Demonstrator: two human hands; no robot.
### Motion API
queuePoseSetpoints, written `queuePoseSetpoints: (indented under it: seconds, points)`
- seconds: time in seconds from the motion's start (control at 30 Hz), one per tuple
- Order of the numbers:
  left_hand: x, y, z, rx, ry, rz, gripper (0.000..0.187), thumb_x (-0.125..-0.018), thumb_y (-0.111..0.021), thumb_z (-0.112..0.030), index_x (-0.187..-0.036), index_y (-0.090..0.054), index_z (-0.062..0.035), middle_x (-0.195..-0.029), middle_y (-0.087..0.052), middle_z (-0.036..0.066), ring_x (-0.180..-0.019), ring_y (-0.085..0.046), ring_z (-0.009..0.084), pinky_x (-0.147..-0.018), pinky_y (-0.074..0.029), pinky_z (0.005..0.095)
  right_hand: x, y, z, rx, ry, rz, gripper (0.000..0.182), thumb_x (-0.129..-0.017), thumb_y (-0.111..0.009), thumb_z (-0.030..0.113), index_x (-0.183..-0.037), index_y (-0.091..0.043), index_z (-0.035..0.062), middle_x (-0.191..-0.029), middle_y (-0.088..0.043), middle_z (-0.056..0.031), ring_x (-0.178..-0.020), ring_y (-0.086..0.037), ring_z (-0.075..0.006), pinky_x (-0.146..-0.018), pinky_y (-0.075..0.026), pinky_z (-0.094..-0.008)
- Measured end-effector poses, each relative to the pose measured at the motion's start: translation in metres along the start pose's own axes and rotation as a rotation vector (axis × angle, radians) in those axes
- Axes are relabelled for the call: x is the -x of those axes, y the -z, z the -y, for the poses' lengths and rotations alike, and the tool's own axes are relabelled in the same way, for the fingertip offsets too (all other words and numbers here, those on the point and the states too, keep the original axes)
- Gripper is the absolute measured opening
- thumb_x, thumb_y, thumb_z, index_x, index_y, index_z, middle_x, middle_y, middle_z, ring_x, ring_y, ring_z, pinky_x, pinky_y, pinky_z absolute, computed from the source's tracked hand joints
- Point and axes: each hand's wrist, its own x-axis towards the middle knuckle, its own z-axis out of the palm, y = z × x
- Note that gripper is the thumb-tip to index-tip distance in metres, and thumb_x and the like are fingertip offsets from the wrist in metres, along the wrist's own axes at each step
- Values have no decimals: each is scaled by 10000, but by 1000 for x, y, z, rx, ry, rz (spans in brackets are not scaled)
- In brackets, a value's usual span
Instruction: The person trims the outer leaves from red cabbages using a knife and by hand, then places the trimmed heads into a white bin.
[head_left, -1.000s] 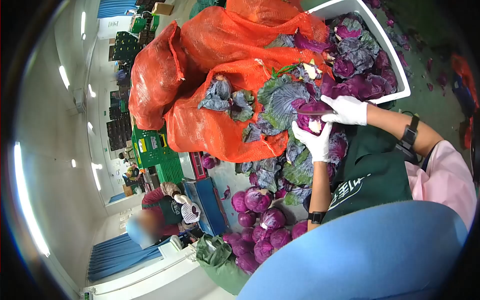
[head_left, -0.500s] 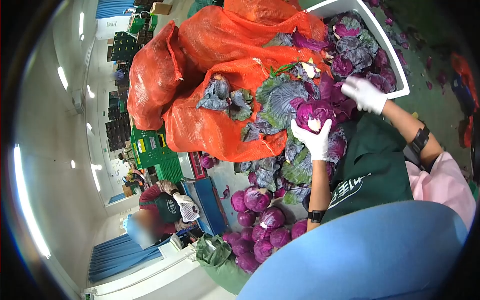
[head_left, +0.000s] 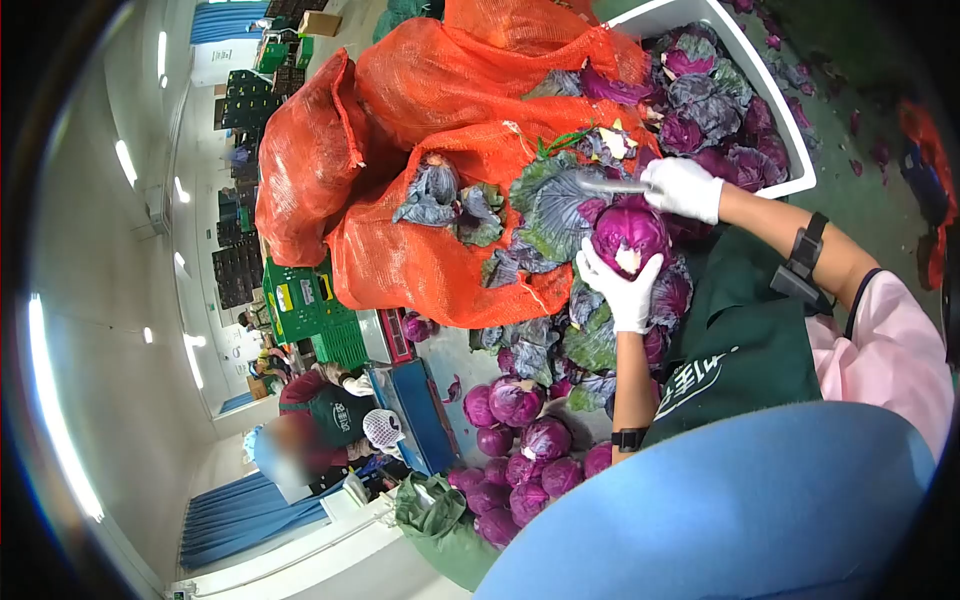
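A peeled-looking head of red cabbage (head_left: 634, 228) with a pale cut stem rests in my left hand (head_left: 622, 290), whose gloved fingers and thumb cup it from below. My right hand (head_left: 686, 190), also in a white glove, grips a knife (head_left: 612, 185). Its blade points left, just above the cabbage. Under and around both hands lie loose cabbage leaves (head_left: 560, 205), green-grey and purple. The knife's handle is hidden in the glove.
Orange mesh sacks (head_left: 440, 90) fill the far side. A white bin (head_left: 800, 150) of leaves stands upper right. Several trimmed cabbages (head_left: 525, 470) sit lower left, beside a green sack (head_left: 440, 530). Beyond a blue machine (head_left: 410, 420), a co-worker (head_left: 335, 415) stands near green crates (head_left: 300, 300).
My right hand has moved left, from beside the bin to above the cabbage, and the knife now shows clearly. The cabbage in my left hand looks smoother, with fewer loose leaves.
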Motion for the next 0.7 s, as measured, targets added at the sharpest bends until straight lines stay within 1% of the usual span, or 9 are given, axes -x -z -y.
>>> queuePoseSetpoints:
  seconds: [0.1, 0.17, 0.2, 0.3, 0.37, 0.43, 0.47, 0.6, 0.7]
  points:
    - [-1, 23, 20, 241, 100, 116, 1245, -687, -953, -238, -1609, -156, 19, -1538, -295, 232, -1433, -323, 345, -1206, -267, 460, -13, 6, -51, 24, -337, -14, 216, -864, -621, 231, -873, -675, 22, -860, -685, -200, -807, -683, -407, -766, -548, -502]
    - [-2, 20, 71, 498, 155, 139, 1161, -727, -924, -185, -1614, -194, -14, -1579, -286, 216, -1436, -344, 322, -1206, -273, 428, -1, -7, -103, 258, -320, -203, 233, -885, -639, 234, -1007, -675, 39, -929, -671, -203, -829, -688, -413, -790, -558, -498]
    - [-3, 20, 73, 628, 226, 125, 1135, -742, -912, -161, -1611, -198, -6, -1574, -300, 206, -1422, -365, 306, -1197, -293, 423, 6, 4, -87, 217, -370, -102, 370, -900, -663, 252, -1212, -639, 54, -1017, -645, -214, -845, -692, -413, -798, -568, -486]
    - [-4, 20, 65, 788, 407, 79, 1092, -769, -892, -121, -1606, -203, 6, -1554, -334, 183, -1386, -411, 278, -1170, -340, 410, 26, -9, -21, -36, -32, -98, 677, -842, -746, 428, -1365, -575, 35, -1156, -636, -235, -1031, -662, -404, -915, -529, -477]
    - [-9, 16, 65, 789, 446, 66, 1085, -775, -889, -115, -1605, -201, 10, -1550, -343, 179, -1377, -424, 273, -1161, -357, 408, 29, -19, 14, -212, -100, 164, 720, -814, -763, 487, -1355, -584, 46, -1204, -643, -235, -1097, -640, -388, -955, -508, -466]
    - [-10, 15, 68, 776, 446, 58, 1078, -778, -887, -103, -1605, -204, 7, -1495, -383, 160, -1324, -449, 255, -1131, -379, 392, 25, -48, 15, -239, -105, 115, 677, -823, -759, 481, -1309, -606, 36, -1168, -669, -225, -1080, -652, -368, -932, -512, -455]
    - [-10, 16, 66, 782, 450, 51, 1069, -780, -884, -88, -1605, -210, 4, -1436, -424, 138, -1270, -473, 235, -1102, -398, 375, 23, -54, 11, -265, -91, 96, 583, -832, -754, 467, -1188, -649, 17, -990, -713, -193, -952, -691, -361, -844, -538, -448]
    - [-8, 22, 54, 854, 492, 41, 1036, -787, -867, -30, -1604, -232, -9, -1198, -513, 44, -1052, -515, 157, -993, -443, 307, 16, -49, 8, -571, -185, 270, 404, -809, -748, 379, -935, -671, 2, -750, -697, -164, -643, -679, -378, -649, -550, -467]
    - [-10, 21, 54, 860, 469, 40, 1022, -792, -855, 0, -1605, -236, -14, -1111, -517, 4, -970, -511, 129, -949, -450, 280, 11, -60, 3, -84, -40, 92, 278, -775, -706, 267, -880, -680, 11, -771, -698, -202, -678, -688, -398, -670, -552, -484]
